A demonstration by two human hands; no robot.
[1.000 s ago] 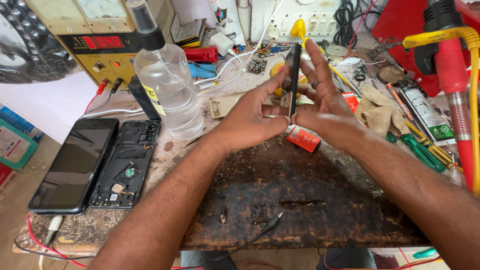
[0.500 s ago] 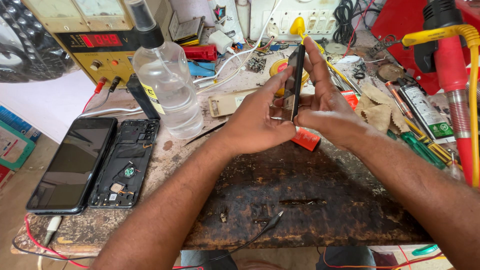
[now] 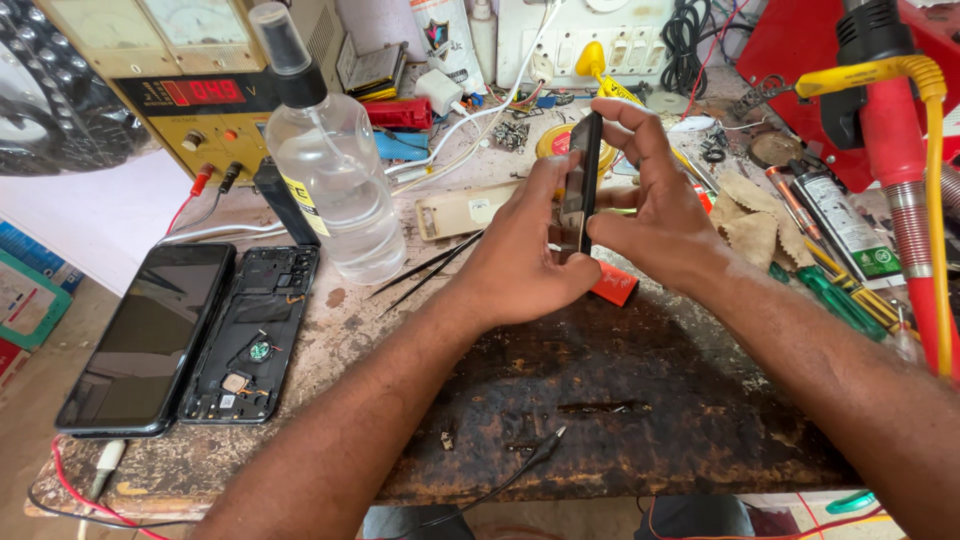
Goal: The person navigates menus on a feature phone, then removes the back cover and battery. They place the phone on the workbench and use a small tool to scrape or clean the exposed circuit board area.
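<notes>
I hold a thin dark phone part (image 3: 580, 175) upright and edge-on between both hands, above the middle of a worn workbench (image 3: 620, 410). My left hand (image 3: 520, 255) grips its lower left side with the thumb pressed on the edge. My right hand (image 3: 655, 205) clasps it from the right, with the fingers curled over its top. A red and black tool (image 3: 612, 285) lies on the bench just beneath my hands. Black tweezers (image 3: 425, 272) rest to the left of my left hand.
A clear spray bottle (image 3: 330, 170) stands at the left, in front of a yellow power supply (image 3: 175, 80). A black phone (image 3: 145, 335) and an opened phone back (image 3: 250, 335) lie at the near left. Screwdrivers (image 3: 835, 290), cloth scraps (image 3: 750, 215) and a red hot-air tool (image 3: 890, 140) crowd the right.
The part has tilted slightly more upright and my hands have shifted a little on it. My right fingers now curl further over its top.
</notes>
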